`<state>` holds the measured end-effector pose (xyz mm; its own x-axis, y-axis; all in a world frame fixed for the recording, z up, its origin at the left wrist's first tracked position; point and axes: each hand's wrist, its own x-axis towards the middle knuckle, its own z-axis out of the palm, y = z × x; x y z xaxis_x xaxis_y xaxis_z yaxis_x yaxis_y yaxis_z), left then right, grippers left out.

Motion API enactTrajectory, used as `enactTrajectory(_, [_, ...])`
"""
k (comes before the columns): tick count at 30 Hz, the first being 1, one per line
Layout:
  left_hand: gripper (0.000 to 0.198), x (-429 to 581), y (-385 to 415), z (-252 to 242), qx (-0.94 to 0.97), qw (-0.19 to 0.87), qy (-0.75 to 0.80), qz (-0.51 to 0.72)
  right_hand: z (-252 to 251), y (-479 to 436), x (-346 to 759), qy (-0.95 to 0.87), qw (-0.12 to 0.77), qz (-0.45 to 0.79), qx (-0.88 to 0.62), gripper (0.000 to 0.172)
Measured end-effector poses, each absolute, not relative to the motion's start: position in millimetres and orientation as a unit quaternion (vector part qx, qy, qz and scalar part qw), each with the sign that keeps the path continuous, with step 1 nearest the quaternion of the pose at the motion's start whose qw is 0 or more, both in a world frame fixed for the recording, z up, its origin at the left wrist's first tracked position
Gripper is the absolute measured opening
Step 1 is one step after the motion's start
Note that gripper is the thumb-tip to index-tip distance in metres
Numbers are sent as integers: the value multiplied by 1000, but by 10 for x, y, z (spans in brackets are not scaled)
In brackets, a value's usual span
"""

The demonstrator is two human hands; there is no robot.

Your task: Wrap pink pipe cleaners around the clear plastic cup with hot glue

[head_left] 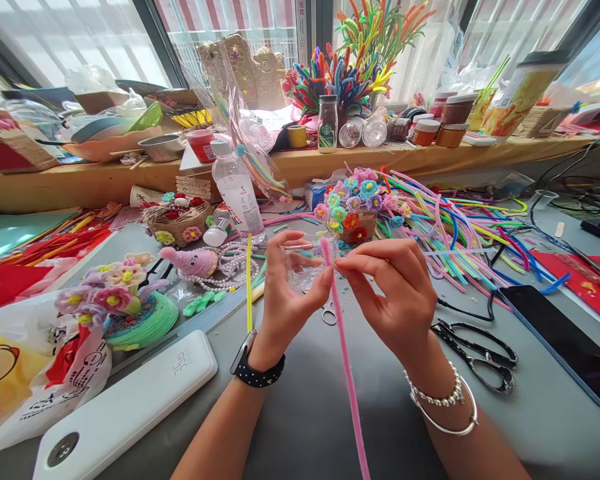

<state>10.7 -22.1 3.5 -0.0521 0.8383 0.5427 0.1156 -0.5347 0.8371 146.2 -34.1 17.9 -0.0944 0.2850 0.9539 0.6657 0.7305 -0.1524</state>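
Both hands meet above the grey counter [310,400]. The left hand [287,293] and right hand [393,293] pinch the far tip of a pink pipe cleaner [347,367] with closed fingers. Its long stem runs near, toward the person.

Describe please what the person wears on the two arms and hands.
Both forearms are bare, no sleeves. The left hand has a watch at the wrist, with a black dotted strap. The right hand has a pearl bracelet and a thin silver bangle. No gloves.
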Motion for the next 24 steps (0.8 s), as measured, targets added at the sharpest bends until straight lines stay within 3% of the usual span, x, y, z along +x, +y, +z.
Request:
enactTrajectory(13, [42,105,-151,-7,512,451,351,641,182,-324,1472,-729,604,-32,-320,15])
enactTrajectory(18, [42,65,-134,2,534,452,322,638,166,-338,1479,-682,641,25,-352,14])
enactTrajectory(24, [55,60,-160,-18,574,484,284,597,165,-297,1517,-659,629,210,-356,24])
